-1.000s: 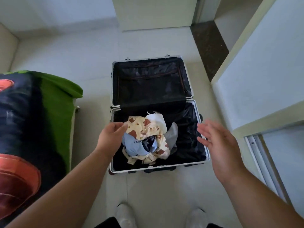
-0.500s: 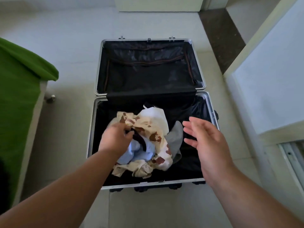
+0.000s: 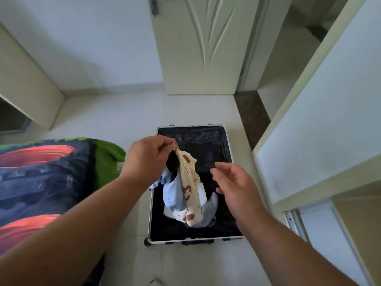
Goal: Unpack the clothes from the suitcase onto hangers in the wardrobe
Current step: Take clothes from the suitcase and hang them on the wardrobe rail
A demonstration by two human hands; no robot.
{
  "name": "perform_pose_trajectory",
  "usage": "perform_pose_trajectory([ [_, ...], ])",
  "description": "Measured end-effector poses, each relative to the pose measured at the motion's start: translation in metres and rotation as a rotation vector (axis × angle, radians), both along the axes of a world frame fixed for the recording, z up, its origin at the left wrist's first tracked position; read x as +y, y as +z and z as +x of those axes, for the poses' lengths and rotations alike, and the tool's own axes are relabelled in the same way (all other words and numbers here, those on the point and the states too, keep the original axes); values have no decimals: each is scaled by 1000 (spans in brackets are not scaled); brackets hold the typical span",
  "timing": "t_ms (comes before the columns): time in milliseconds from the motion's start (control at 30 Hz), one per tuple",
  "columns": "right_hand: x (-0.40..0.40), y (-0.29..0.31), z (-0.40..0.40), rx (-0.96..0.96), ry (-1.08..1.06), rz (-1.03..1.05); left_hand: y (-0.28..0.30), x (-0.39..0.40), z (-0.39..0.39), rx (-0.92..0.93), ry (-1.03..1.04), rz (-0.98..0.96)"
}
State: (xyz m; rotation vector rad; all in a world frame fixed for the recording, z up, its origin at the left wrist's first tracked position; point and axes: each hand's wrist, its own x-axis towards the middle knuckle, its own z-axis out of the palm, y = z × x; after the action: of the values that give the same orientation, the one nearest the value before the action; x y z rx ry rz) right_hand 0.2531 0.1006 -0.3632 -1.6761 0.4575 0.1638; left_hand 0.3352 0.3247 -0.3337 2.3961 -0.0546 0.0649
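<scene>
Left hand [image 3: 147, 159]: our fingers pinch the clothes [image 3: 186, 190] above the suitcase [image 3: 225, 141].
Right hand [image 3: 233, 188]: our fingers relaxed, spread, holding nothing.

Pale glossy tiles cover the floor [image 3: 115, 118], lit softly by daylight. A cream door [image 3: 203, 48] with carved leaf-like grooves stands at the far wall, and a dark stone threshold [image 3: 252, 116] runs beside it on the right. White walls [image 3: 86, 42] meet a low skirting. A bed [image 3: 41, 182] with a green, navy and red printed cover fills the left. On the right rise pale panels [image 3: 321, 112], possibly furniture doors.
</scene>
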Motion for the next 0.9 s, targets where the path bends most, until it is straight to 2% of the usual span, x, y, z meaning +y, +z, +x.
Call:
perform_pose_trajectory([
  [200, 3, 113, 0, -109, 227, -139, 150, -21, -7, -86, 64, -222],
  [300, 3, 155, 5, -220, 259, -188, 205, -35, -9, -86, 55, -463],
  [400, 2, 189, 14, -262, 263, -212, 241, -49, -11, -24, 45, -743],
  [500, -3, 214, 18, -274, 186, -360, 257, -64, -10, 20, 42, -839],
  [600, -10, 236, 17, -318, 50, -336, 261, -73, -7, 105, 33, -934],
  [667, -16, 250, 13, -341, -27, -285, 262, -73, -10, 169, -52, -935],
  [800, -30, 266, 9, -345, -144, -188, 244, -64, -11, 187, -160, -645],
  [900, -40, 272, 7, -325, -190, -78, 225, -55, -9, 263, -186, -596],
])
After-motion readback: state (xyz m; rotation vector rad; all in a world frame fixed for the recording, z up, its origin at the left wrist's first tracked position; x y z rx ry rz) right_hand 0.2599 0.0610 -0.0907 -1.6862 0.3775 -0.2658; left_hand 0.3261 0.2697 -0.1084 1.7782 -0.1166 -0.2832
